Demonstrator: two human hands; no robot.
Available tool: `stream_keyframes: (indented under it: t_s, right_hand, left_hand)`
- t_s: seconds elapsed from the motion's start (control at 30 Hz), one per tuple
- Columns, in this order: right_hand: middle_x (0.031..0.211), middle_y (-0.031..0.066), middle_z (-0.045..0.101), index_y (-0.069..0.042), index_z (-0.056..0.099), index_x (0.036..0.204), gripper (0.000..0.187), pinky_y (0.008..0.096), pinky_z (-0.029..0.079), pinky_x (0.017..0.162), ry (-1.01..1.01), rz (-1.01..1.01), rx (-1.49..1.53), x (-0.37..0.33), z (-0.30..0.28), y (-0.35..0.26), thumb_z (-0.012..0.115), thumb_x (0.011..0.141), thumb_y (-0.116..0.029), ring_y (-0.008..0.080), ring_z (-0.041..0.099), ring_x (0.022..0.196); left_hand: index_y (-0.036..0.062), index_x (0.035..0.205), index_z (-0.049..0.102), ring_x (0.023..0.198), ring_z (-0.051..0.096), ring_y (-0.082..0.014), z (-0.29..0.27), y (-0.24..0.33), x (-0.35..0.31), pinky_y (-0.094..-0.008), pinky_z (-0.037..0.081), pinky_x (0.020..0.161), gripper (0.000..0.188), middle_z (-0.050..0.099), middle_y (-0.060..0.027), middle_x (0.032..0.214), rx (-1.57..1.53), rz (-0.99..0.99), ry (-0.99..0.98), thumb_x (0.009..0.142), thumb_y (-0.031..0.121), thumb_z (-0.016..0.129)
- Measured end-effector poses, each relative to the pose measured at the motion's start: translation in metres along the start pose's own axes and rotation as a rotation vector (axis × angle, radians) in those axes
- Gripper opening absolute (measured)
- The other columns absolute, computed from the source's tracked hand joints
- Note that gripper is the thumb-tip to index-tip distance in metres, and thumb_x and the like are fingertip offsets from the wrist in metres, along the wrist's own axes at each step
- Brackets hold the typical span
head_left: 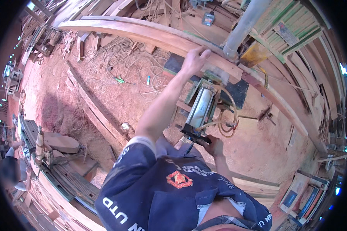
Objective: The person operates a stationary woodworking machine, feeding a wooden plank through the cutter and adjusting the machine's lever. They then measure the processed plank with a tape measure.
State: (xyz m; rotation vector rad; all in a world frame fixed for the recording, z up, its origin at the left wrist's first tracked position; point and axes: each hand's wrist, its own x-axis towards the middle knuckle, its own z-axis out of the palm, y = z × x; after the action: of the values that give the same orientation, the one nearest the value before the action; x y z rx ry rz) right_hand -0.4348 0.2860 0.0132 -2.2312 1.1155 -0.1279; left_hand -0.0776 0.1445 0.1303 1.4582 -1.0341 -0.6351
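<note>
My left hand (pixel 196 61) is stretched forward, its fingers bent over a long wooden beam (pixel 142 32) near the beam's right end. Beneath that end sits a dark machine table (pixel 240 92). Between my two hands lies a silver pneumatic cylinder (pixel 202 106) with tan air hoses (pixel 232 101) looping off its right side. Close to my body, my right hand (pixel 213 146) is closed in shadow at the black end block (pixel 194 133) of the cylinder. Exactly what its fingers hold is hidden.
A grey pipe (pixel 245 29) rises beyond the beam, next to a green slatted frame (pixel 287 30). Tangled hose (pixel 119 56) and a loose timber (pixel 92 104) lie on the sawdust floor. Another person (pixel 11 165) is at the far left, beside a machine (pixel 40 144).
</note>
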Motion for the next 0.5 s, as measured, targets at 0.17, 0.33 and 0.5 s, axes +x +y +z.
stream_keyframes:
  t_s: [0.17, 0.33, 0.5]
  right_hand:
    - [0.070, 0.0136, 0.072, -0.007, 0.075, 0.076, 0.063, 0.0423, 0.056, 0.062, -0.191, 0.128, -0.205, 0.010, 0.002, 0.005, 0.080, 0.073, -0.071, 0.0321, 0.072, 0.066]
    - [0.063, 0.0097, 0.067, -0.011, 0.071, 0.074, 0.056, 0.0449, 0.056, 0.062, -0.012, 0.306, 0.053, -0.007, 0.030, 0.022, 0.077, 0.070, -0.066, 0.0327, 0.070, 0.063]
    - [0.088, 0.0095, 0.071, -0.009, 0.072, 0.093, 0.053, 0.0446, 0.057, 0.078, 0.156, 0.132, 0.114, -0.015, 0.045, 0.039, 0.082, 0.064, -0.052, 0.0314, 0.071, 0.080]
  left_hand:
    - [-0.0033, 0.125, 0.067, 0.101, 0.070, -0.0237, 0.043, -0.047, 0.086, -0.0359, 0.053, 0.090, 0.039, 0.075, -0.0166, 0.105, -0.105, -0.028, -0.063, 0.102, 0.027, 0.060]
    - [-0.0025, 0.139, 0.056, 0.104, 0.071, -0.0319, 0.090, -0.102, 0.184, -0.0417, 0.054, 0.093, 0.049, 0.073, -0.0229, 0.113, -0.144, 0.012, -0.082, 0.100, 0.027, 0.060]
    - [-0.0031, 0.151, 0.040, 0.115, 0.065, -0.0248, 0.155, -0.141, 0.271, -0.0372, 0.052, 0.097, 0.060, 0.067, -0.0225, 0.126, -0.464, -0.173, -0.291, 0.101, 0.020, 0.061]
